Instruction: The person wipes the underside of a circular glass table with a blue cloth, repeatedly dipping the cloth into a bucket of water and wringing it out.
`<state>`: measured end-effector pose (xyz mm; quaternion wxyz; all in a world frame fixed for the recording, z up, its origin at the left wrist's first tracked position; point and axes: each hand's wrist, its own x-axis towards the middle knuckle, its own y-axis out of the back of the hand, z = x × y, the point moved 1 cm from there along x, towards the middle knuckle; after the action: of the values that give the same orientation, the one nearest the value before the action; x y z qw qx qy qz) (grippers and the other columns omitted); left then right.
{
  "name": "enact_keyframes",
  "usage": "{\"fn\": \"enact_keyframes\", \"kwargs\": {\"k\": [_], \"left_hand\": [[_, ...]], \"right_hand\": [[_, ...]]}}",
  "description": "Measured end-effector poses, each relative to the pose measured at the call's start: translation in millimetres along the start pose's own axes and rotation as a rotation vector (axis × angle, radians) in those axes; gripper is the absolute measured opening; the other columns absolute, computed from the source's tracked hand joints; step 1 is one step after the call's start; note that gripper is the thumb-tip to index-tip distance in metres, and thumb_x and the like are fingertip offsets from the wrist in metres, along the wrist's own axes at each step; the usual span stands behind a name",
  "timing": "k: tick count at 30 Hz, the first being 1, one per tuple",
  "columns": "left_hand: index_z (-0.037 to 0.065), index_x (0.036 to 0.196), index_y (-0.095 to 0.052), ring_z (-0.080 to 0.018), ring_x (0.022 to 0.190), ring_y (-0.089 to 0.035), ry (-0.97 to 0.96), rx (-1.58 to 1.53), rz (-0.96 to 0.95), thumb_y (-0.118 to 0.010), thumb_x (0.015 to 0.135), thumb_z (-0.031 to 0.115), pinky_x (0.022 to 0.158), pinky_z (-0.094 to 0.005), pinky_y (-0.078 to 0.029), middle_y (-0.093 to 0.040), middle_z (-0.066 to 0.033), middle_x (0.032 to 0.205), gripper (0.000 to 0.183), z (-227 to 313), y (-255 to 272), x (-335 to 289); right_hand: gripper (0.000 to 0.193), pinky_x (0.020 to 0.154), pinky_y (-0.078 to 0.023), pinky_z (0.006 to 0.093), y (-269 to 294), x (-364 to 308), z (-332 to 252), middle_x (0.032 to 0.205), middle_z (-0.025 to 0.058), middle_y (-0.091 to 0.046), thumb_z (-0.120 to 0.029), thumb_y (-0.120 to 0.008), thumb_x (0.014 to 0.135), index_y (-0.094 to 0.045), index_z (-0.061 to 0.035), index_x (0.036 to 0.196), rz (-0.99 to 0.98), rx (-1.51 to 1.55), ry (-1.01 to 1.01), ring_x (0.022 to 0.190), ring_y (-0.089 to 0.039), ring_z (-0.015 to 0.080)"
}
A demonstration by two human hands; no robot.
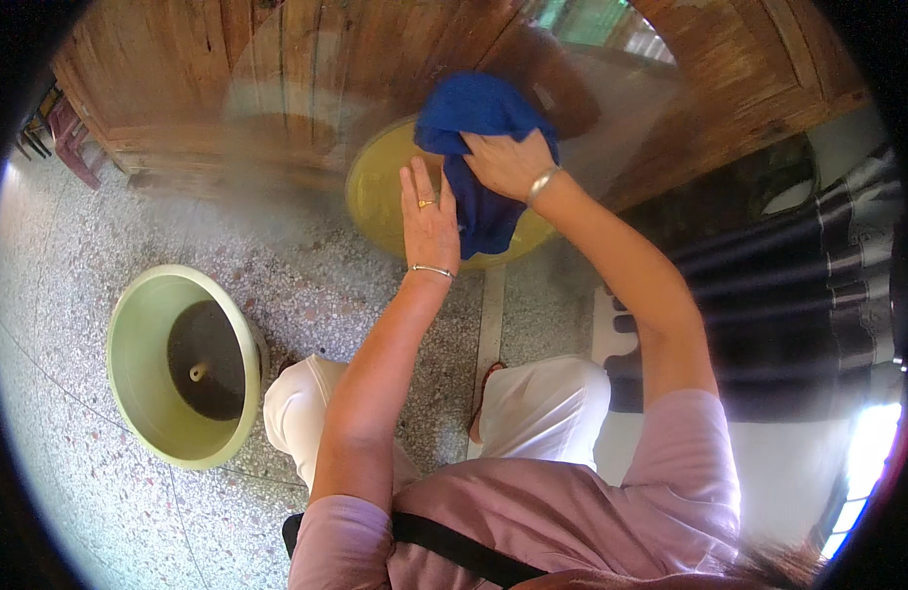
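Seems to be a room in a home rather than any workplace. Suggested by the speckled stone-chip floor [203,516], crossed by thin joint lines; by the worn, panelled brown woodwork [164,74] along the far side, like doors or a cupboard; by dark, pale-striped fabric [768,290] draped at right; by a bright window [855,482] low at right; and by a pale green household tub [134,369].

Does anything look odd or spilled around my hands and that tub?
I see no spill. One oddity: the pale green tub has a dark patch inside, with a small pale spot within it; I can't tell what either is.
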<state>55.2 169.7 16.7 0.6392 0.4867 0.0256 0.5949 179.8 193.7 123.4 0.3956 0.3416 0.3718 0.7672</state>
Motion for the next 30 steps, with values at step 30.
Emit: {"fn": "enact_keyframes", "kwargs": {"k": [30], "left_hand": [[-0.002, 0.12, -0.048, -0.045, 0.128, -0.022, 0.081, -0.28, -0.118, -0.058, 0.065, -0.003, 0.102, -0.0407, -0.032, -0.02, -0.0265, 0.141, 0.056, 7.9, 28.4, 1.5]], "right_hand": [[0.026, 0.074, -0.044, 0.0373, 44.2, 11.9, -33.8, 0.094, 0.0172, -0.059, -0.022, -0.056, 0.08, -0.053, -0.0032, 0.098, 0.127, 0.511, -0.448, 0.09, -0.055, 0.0342]]}}
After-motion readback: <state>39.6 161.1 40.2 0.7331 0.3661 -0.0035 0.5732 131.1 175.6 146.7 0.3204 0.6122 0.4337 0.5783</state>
